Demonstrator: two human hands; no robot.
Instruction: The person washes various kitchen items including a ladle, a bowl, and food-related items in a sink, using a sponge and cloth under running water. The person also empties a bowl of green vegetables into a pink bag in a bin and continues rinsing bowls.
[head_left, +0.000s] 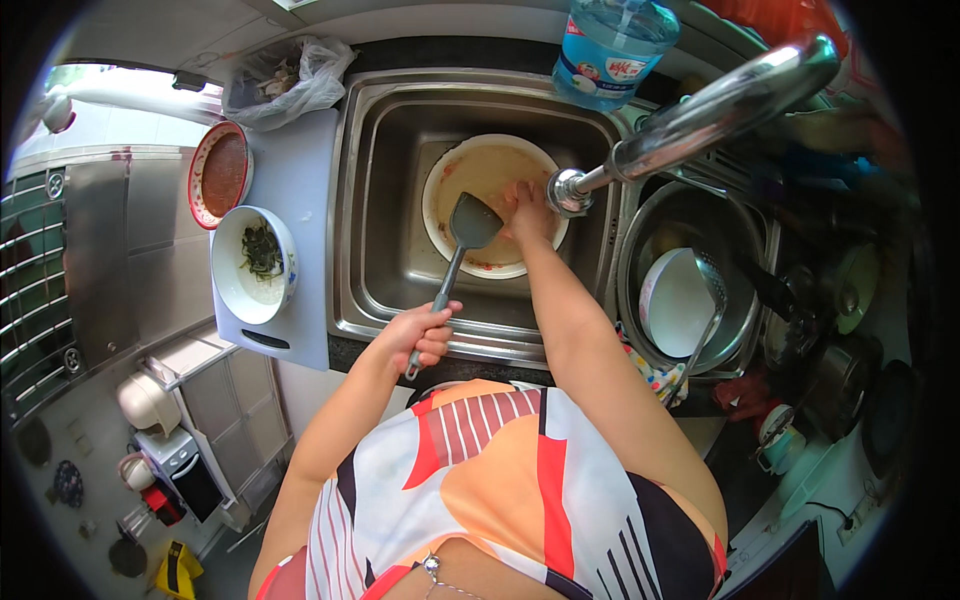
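My left hand (424, 337) is closed around the handle of a grey spatula (475, 225), whose blade is over a white bowl (442, 244) in the steel sink. Cloudy liquid with small orange-red bits fills the bowl. My right hand (529, 214) reaches into the bowl's right side, its fingers partly under the liquid; whether they grip anything cannot be told. The chrome faucet (574, 191) hangs close to the right of that hand, over the bowl's edge.
Left of the sink (341, 187), a cutting board (300, 180) carries a bowl with dark greens (261, 251) and a red-rimmed bowl (223, 171). A plastic bag (319, 82) and a detergent bottle (615, 64) stand behind. At right, a metal basin (634, 277) holds a white bowl (675, 307) and a slotted ladle (711, 277).
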